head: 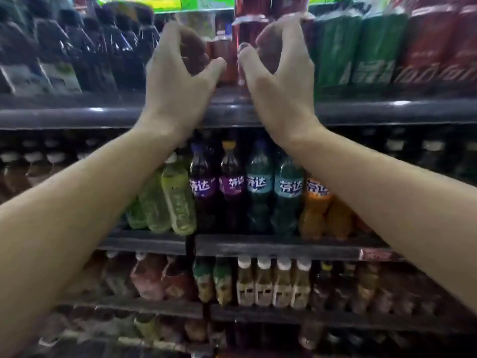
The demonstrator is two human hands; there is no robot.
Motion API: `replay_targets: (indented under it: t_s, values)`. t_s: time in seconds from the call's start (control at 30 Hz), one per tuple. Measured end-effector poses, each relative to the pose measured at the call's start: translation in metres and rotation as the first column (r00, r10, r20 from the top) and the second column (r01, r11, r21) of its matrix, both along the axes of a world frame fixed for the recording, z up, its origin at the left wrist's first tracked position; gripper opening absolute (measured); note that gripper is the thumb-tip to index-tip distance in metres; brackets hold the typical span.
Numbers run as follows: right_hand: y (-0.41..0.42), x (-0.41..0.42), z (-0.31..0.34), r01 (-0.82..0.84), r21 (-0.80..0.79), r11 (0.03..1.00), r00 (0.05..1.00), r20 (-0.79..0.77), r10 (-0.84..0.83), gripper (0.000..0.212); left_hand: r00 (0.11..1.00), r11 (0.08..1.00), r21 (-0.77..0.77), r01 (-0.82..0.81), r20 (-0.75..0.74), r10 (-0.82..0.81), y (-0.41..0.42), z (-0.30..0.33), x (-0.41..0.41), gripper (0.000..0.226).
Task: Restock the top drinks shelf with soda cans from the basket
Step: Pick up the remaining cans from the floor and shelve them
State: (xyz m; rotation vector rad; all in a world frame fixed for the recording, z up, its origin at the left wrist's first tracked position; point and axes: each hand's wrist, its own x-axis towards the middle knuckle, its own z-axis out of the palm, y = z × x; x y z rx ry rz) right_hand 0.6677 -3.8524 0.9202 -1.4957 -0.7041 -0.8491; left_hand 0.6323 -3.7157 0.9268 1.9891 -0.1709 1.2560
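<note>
Both my arms reach up to the top shelf (361,109). My left hand (178,81) is curled like a claw, fingers apart, with nothing in it. My right hand (281,83) is curled the same way. Its fingertips touch the top of a dark red can (308,32) beside the green cans (335,47). Between the two hands stand red soda cans (244,32), a tall one in front and a shorter one (223,58) further back. The basket is out of view.
Dark bottles (77,52) fill the top shelf at the left, and more red cans (438,42) at the right. Below are shelves of purple, green and orange soda bottles (258,187) and tea bottles (273,285).
</note>
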Motion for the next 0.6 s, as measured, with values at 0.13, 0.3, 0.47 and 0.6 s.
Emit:
replay_targets:
  t_s: [0.13,0.3,0.47,0.6]
  values:
    - [0.016,-0.024,-0.085,-0.091,-0.084,0.992,0.991,-0.103,0.082,0.016,0.994,0.998,0.018,-0.061,-0.09,0.062,0.008,-0.083,-0.029,0.018]
    - [0.036,-0.058,-0.217,-0.163,-0.179,0.97,0.928,-0.361,0.089,0.016,0.917,0.994,-0.013,-0.105,-0.389,0.092,0.03,-0.221,-0.071,0.013]
    - [0.055,-0.092,-0.342,-0.208,-0.306,0.929,0.816,-0.578,-0.007,0.015,0.786,0.992,-0.076,-0.1,-0.618,0.032,0.054,-0.342,-0.112,0.011]
    - [0.066,-0.119,-0.435,-0.241,-0.357,0.903,0.686,-0.721,-0.102,0.015,0.671,0.988,-0.128,-0.083,-0.741,-0.039,0.075,-0.436,-0.14,0.01]
